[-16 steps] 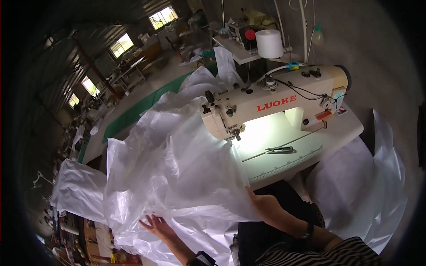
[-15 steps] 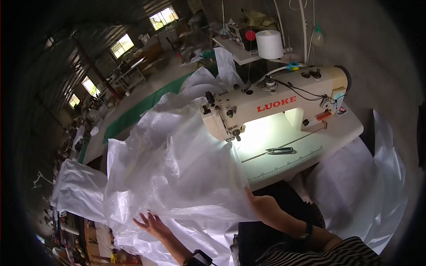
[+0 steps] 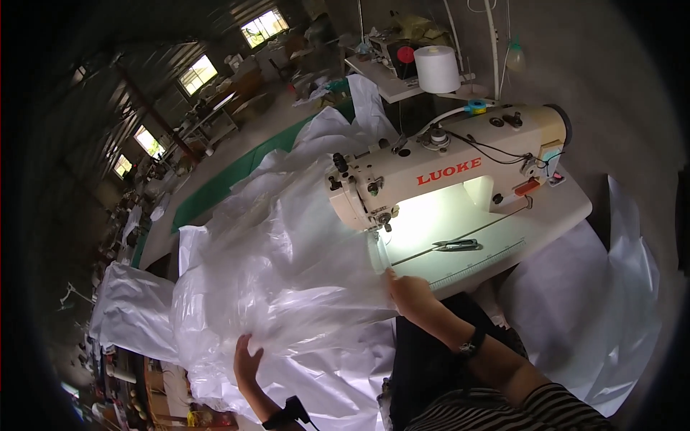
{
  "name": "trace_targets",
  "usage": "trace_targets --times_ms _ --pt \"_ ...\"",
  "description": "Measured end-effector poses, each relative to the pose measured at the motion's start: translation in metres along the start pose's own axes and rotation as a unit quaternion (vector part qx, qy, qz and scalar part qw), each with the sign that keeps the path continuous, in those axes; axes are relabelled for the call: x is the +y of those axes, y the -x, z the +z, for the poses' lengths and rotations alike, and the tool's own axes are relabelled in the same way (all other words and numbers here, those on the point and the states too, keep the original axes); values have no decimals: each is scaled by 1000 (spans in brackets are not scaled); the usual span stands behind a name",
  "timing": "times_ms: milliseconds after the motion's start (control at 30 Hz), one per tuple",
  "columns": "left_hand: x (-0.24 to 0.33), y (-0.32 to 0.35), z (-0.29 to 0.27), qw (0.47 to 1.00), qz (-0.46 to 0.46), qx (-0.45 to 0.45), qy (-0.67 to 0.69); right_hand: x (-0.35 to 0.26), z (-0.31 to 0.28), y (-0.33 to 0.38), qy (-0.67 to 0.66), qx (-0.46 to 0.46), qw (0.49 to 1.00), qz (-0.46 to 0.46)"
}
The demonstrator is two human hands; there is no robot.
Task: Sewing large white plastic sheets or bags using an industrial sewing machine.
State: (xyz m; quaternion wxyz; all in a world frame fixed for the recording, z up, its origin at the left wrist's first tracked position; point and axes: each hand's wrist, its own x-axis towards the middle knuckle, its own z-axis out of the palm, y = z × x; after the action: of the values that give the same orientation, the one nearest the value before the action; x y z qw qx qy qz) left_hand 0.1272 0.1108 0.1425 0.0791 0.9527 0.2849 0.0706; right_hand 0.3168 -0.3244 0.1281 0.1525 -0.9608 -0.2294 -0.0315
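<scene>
A large translucent white plastic sheet [image 3: 287, 302] spreads in folds under the head of a white sewing machine [image 3: 445, 172]. My right hand [image 3: 411, 296] is closed on the sheet's right edge, just in front of the needle area [image 3: 374, 231]. Lower down on the left, my left hand [image 3: 248, 359] rests against the sheet with thumb and fingers apart. Small thread snips [image 3: 456, 245] lie on the machine bed [image 3: 496, 251], to the right of my right hand. The lamp lights the bed brightly.
A white thread cone [image 3: 437, 70] stands behind the machine. More white sheeting [image 3: 575, 309] hangs at the right. Behind the sheet runs a green-edged table [image 3: 223, 190]. A shelf with mixed items [image 3: 162, 391] is at lower left.
My right hand has moved up along the sheet's edge, closer to the needle. My left hand has turned more upright and shifted slightly. The sheet's folds have moved toward the machine.
</scene>
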Motion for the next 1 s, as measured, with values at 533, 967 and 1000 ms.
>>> trace_targets --times_ms 533,967,1000 --pt "259 -5 -34 899 341 -250 -116 30 -46 44 -414 -98 904 53" --pt "174 -35 9 974 201 -106 11 41 -53 65 -49 91 971 -215" --pt "163 -56 21 976 198 -95 5 41 -41 64 -36 82 971 -222"
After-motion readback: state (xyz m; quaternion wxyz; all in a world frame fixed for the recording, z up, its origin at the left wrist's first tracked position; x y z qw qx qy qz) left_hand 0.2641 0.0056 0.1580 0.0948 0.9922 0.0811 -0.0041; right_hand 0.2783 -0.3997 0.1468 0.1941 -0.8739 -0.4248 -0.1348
